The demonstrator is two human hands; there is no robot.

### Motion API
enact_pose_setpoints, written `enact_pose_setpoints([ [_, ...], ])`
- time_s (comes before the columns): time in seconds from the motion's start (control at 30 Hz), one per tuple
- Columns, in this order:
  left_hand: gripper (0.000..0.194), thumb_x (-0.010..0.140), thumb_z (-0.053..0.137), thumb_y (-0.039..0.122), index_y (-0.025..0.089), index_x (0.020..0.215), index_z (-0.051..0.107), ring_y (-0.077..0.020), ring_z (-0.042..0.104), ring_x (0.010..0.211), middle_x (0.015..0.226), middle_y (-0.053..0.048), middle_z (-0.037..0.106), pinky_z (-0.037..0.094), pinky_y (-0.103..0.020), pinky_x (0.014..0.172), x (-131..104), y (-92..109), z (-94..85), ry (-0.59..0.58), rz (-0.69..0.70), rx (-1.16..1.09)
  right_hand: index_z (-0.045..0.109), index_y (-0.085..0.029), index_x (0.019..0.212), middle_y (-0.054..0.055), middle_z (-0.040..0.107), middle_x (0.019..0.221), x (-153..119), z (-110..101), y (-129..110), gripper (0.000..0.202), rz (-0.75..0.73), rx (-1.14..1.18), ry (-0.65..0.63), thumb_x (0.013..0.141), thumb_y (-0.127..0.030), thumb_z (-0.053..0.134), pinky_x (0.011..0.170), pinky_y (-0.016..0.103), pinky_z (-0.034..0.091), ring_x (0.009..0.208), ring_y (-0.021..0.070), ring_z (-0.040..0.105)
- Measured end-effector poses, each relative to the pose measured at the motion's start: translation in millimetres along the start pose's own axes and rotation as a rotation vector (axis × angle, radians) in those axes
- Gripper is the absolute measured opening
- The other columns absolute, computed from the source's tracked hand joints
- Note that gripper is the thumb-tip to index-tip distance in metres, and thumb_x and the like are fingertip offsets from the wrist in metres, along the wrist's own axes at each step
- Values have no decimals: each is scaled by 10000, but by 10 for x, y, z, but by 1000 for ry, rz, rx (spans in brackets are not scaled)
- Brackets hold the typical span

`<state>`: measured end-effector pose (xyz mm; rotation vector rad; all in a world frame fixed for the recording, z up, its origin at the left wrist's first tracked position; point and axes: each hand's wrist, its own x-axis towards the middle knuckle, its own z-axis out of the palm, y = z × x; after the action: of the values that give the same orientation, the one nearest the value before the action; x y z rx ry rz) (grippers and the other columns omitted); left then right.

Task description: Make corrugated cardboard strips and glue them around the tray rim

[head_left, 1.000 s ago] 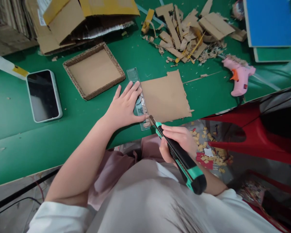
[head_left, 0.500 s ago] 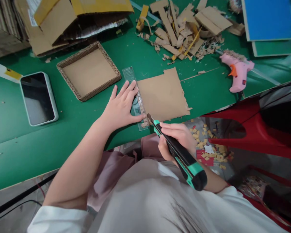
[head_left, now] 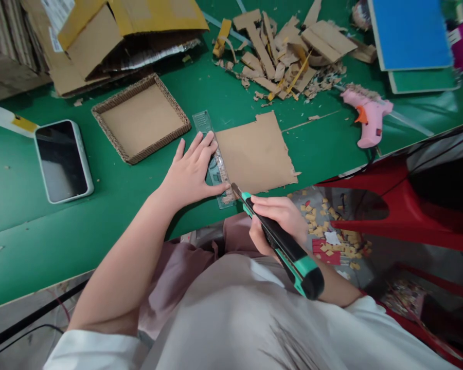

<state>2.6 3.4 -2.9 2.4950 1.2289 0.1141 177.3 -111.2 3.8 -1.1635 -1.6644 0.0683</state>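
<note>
My left hand (head_left: 191, 172) lies with fingers spread, pressing a clear plastic ruler (head_left: 202, 121) down along the left edge of a flat cardboard piece (head_left: 254, 154). The cardboard's right edge is ragged. Wrapped in my right hand (head_left: 280, 221) is a black and green utility knife (head_left: 283, 241). Its blade points away from me and meets the lower left corner of the cardboard, beside the ruler and close to my left thumb. A shallow cardboard tray (head_left: 177, 134) with corrugated walls sits just left of the ruler.
On the green table (head_left: 131, 226) are a phone (head_left: 64, 162), a torn cardboard box (head_left: 94, 43), a heap of cardboard scraps (head_left: 281, 56), a pink glue gun (head_left: 370, 115) and a blue board (head_left: 412, 33). A red stool (head_left: 393, 205) stands at the right, beyond the table edge.
The view has shifted slightly, so objects at the right appear a little further left. Both hands, the ruler and the knife keep nearly the same positions on the cardboard.
</note>
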Motion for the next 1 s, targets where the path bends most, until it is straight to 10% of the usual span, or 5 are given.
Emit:
enact_pose_setpoints([
  [1.0, 883, 732, 481, 722, 164, 1393, 303, -347, 157, 1422, 1535, -150, 222, 57, -529, 1142, -8, -35, 43, 21, 25, -40, 615, -162, 900, 81, 684, 840, -50, -72, -58, 286, 7, -35, -36, 637, -53, 601, 645, 259, 598, 724, 166, 677],
])
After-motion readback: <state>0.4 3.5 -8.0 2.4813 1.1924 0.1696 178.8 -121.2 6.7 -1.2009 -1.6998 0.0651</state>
